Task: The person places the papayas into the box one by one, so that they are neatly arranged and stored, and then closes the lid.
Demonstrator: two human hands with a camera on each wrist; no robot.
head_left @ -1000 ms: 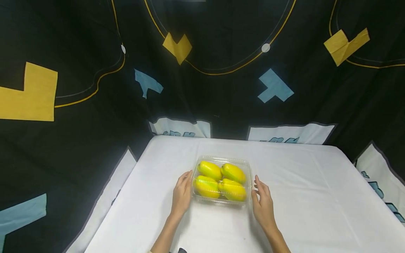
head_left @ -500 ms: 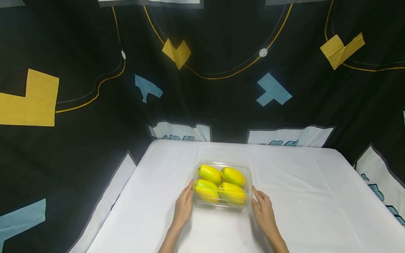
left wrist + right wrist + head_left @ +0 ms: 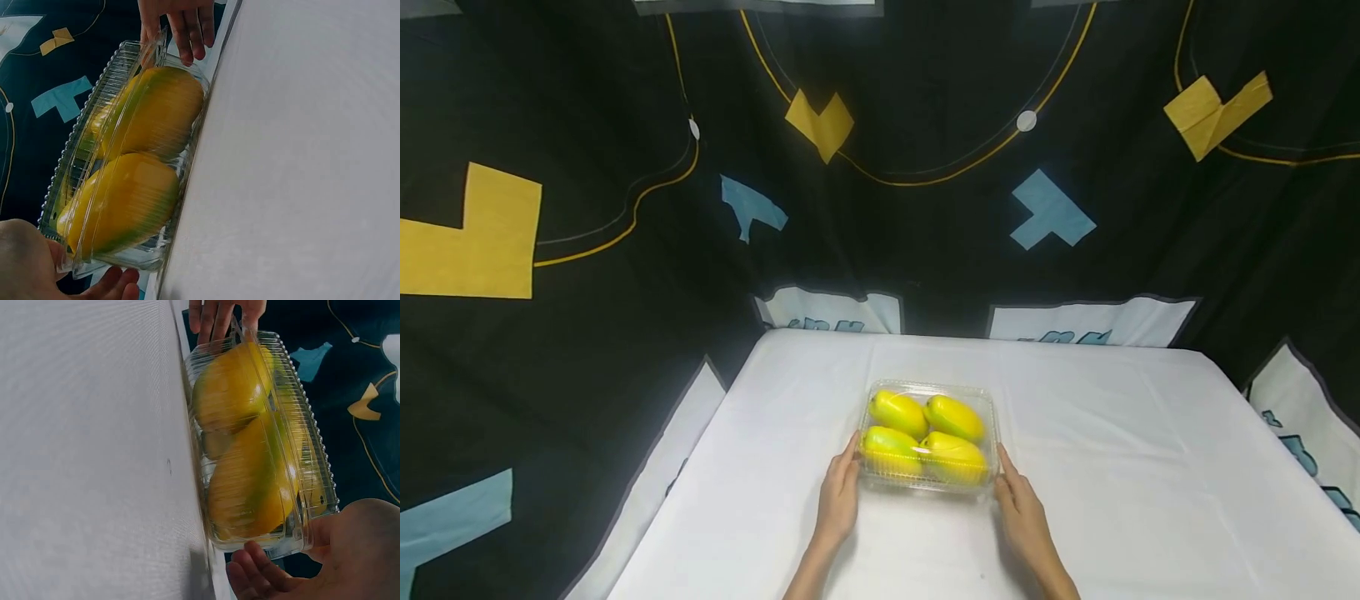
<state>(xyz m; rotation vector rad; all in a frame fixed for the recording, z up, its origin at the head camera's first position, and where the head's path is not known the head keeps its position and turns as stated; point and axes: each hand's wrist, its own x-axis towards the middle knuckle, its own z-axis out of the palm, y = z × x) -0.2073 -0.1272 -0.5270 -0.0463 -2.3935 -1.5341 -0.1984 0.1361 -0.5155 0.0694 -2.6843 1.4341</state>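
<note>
A clear plastic clamshell box (image 3: 932,387) sits on the white-covered table, with several yellow-green mangoes (image 3: 953,418) inside; its lid looks closed. At the box's left side my left hand (image 3: 838,500) grips it, the thumb near the rim and the fingers (image 3: 115,284) against the side wall. On the opposite side my right hand (image 3: 1024,512) holds the box likewise, its fingers (image 3: 262,565) bent in at the wall and its thumb by the rim. Parts of both thumbs are hidden behind the ridged edge in the wrist views.
The white table (image 3: 1120,467) spreads out around the box on all sides. Behind it hangs a dark curtain (image 3: 910,250) with yellow and blue shapes, and more of this cloth runs along the left and right.
The right hand, a little apart from the box one second ago, has closed in and touches its side. Both hands now hold it. The head view has tilted slightly; the box stays in place.
</note>
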